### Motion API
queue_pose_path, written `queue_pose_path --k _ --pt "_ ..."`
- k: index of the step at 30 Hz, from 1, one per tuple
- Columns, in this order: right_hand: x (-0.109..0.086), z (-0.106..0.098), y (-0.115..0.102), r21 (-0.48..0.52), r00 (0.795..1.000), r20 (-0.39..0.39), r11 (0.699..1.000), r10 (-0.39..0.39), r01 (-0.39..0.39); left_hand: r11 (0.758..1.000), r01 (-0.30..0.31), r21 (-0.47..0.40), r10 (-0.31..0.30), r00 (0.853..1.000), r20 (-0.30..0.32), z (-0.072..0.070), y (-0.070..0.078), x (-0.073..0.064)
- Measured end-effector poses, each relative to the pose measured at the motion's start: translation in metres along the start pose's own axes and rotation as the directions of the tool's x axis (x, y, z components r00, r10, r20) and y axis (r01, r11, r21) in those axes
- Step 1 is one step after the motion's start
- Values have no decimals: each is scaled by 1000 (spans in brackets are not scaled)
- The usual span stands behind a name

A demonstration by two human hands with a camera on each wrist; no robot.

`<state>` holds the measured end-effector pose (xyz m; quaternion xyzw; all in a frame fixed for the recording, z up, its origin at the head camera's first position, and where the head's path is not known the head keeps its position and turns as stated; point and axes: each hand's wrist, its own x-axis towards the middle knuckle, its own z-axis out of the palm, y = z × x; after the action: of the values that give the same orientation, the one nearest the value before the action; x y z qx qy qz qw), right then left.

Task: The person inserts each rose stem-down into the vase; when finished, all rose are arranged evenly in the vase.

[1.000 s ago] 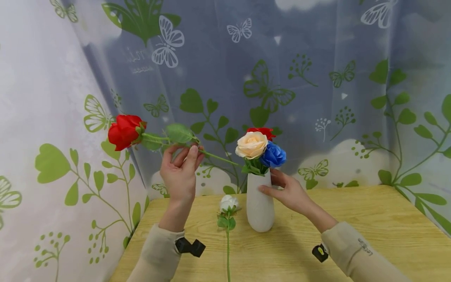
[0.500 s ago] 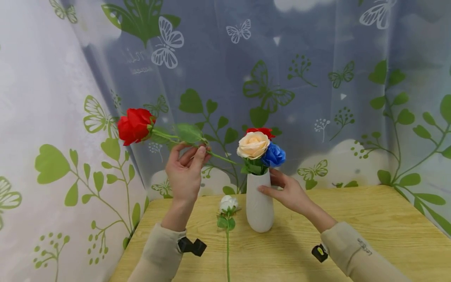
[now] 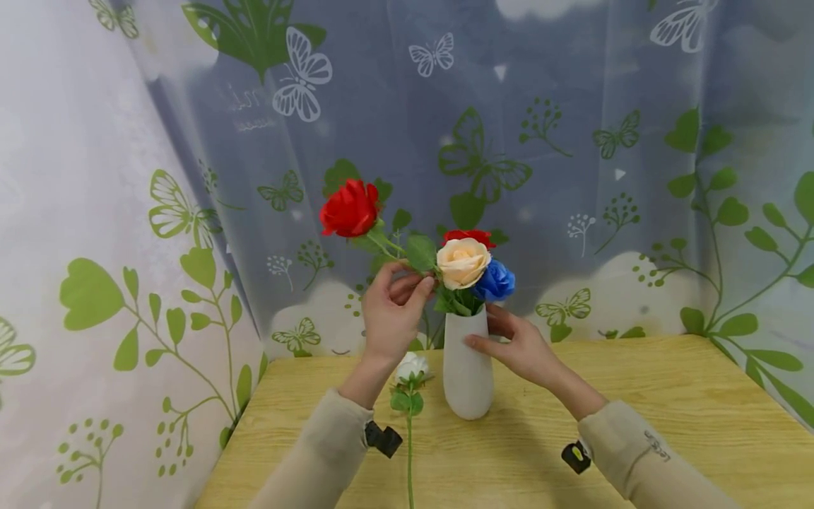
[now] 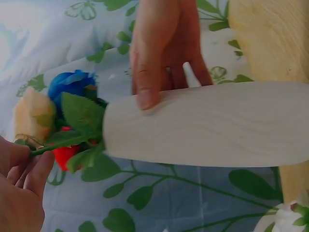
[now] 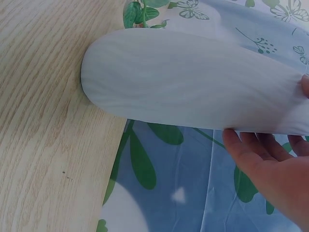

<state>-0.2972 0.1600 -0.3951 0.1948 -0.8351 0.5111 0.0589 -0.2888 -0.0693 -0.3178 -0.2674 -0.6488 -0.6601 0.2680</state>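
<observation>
Red rose [image 3: 350, 208], seen from the head: left hand [image 3: 394, 311] pinches its leaning stem [image 3: 388, 245] near the white vase [image 3: 469, 371], which the right hand [image 3: 524, 350] grips. Left wrist: leaves [image 4: 83, 116] crowd the mouth [image 4: 107, 133]; I'd straighten the stem gently. Right wrist: fingers [image 5: 239, 149] hold the vase; they should brace firmly.

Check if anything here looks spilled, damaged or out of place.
Nothing stands out. The vase stands upright, held by the right hand, with no spill or damage visible. The white rose lies loose on the table, and a red rose tilts in the left hand, but neither looks odd.
</observation>
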Motion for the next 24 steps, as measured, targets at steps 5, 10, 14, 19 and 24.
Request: queue_pose_path --k 5,10,14,19,24 --pt "0 0 0 3 1000 2 1000 -2 2 994 24 103 -26 1000 17 12 -13 -6" --pt "0 -1 0 0 1000 -6 1000 -17 17 984 20 175 -23 1000 11 17 -20 -7" --pt "2 -2 -1 4 999 -10 999 -39 39 978 47 201 -53 998 26 20 -23 -6" --pt "2 0 -1 2 999 -12 999 -36 36 967 81 241 -90 995 29 23 -29 -10" --pt "0 2 -1 3 1000 -13 1000 -10 10 954 102 281 -113 993 20 24 -34 -15"
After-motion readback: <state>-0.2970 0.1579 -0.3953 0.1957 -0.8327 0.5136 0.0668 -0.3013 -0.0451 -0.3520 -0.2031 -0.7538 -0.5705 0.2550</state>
